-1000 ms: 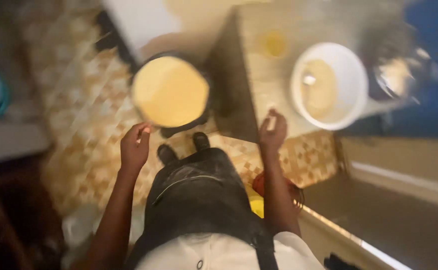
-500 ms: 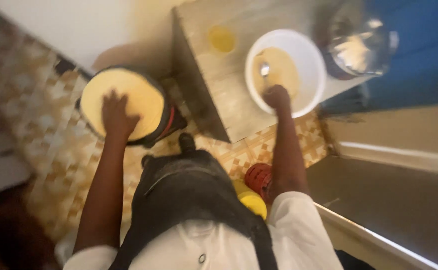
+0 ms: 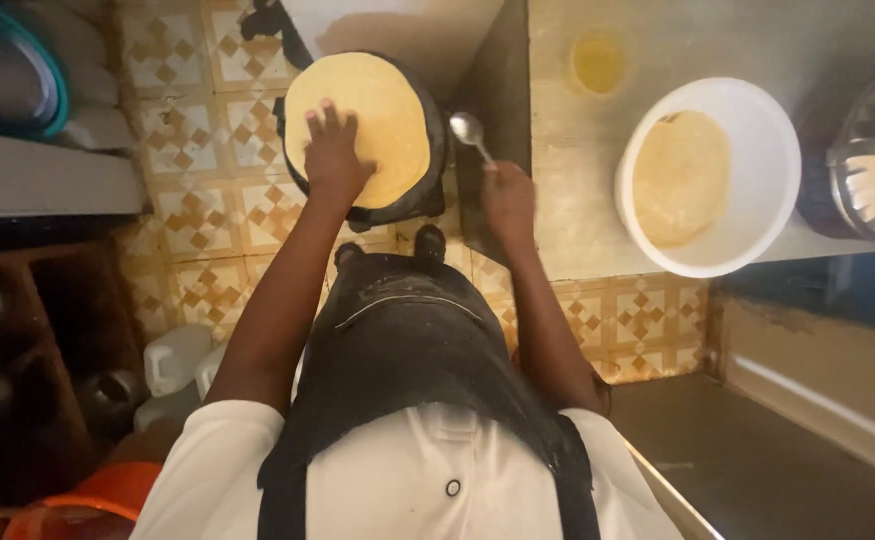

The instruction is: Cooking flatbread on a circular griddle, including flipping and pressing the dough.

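Observation:
A round yellow flatbread point(image 3: 377, 115) lies on a black round pan point(image 3: 427, 195) set low over the tiled floor. My left hand point(image 3: 332, 150) presses flat on the flatbread's left side, fingers spread. My right hand point(image 3: 505, 195) grips a metal spoon point(image 3: 467, 130), its bowl held just right of the pan, at the edge of a wooden table point(image 3: 577, 220). On the table stands a white bowl point(image 3: 767, 215) holding pale batter or dough. A small yellow oily patch point(image 3: 597, 62) shows on the table's far part.
A shiny metal pot point(image 3: 872, 165) stands at the table's right end. White plastic jugs point(image 3: 172, 360) and an orange tub point(image 3: 107, 490) sit on the floor at lower left. A grey shelf point(image 3: 37, 180) with a teal-rimmed dish point(image 3: 7, 75) is at left; a dark counter point(image 3: 787, 460) at lower right.
My right hand has left the white bowl and come back toward the pan with the spoon. My left hand stays pressed on the flatbread. The view has shifted right.

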